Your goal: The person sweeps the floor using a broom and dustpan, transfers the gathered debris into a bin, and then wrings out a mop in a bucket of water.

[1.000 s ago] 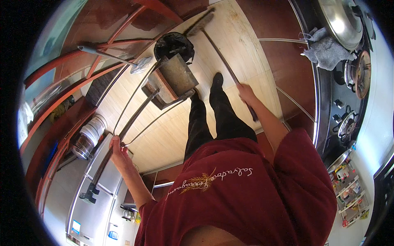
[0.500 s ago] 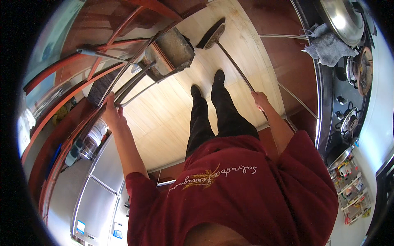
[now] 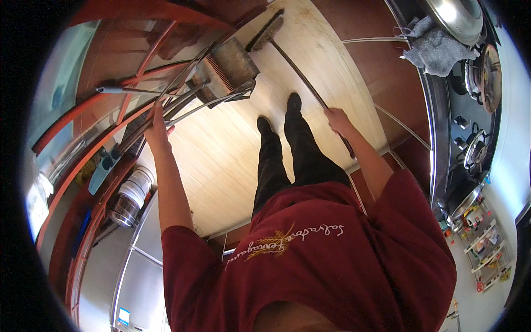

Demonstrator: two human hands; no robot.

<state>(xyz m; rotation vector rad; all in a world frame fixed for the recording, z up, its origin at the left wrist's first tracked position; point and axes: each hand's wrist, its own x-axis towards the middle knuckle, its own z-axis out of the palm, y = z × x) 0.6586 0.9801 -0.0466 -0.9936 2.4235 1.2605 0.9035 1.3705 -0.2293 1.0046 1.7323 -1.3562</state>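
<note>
My right hand [image 3: 339, 120] is closed round the long dark handle of a broom [image 3: 300, 76]; the broom's dark-bristled head rests on the floor beyond my feet, beside the dustpan. At the left, my left hand [image 3: 159, 131] is closed round a bundle of long handles that leads to a worn grey dustpan [image 3: 237, 60]. Over the dustpan lies a brush with a row of orange-brown bristles [image 3: 219, 74], its handle joining the same bundle. Which of these handles my left fingers wrap round cannot be told apart fully. A tool with a grey grip [image 3: 110, 89] crosses behind the bundle.
Dark red wooden frame bars [image 3: 88, 108] curve along the left. Stacked pots [image 3: 134, 188] stand near a silvery fridge [image 3: 135, 282]. On the right, a black counter bears a gas burner [image 3: 475, 149], a grey cloth [image 3: 440, 52] and a metal lid [image 3: 459, 19]. Pale floor [image 3: 210, 166] lies between.
The broom head has slid away from me and leftward, closer to the dustpan, with my right hand moving left and up along with it. My left hand has shifted slightly right and farther forward.
</note>
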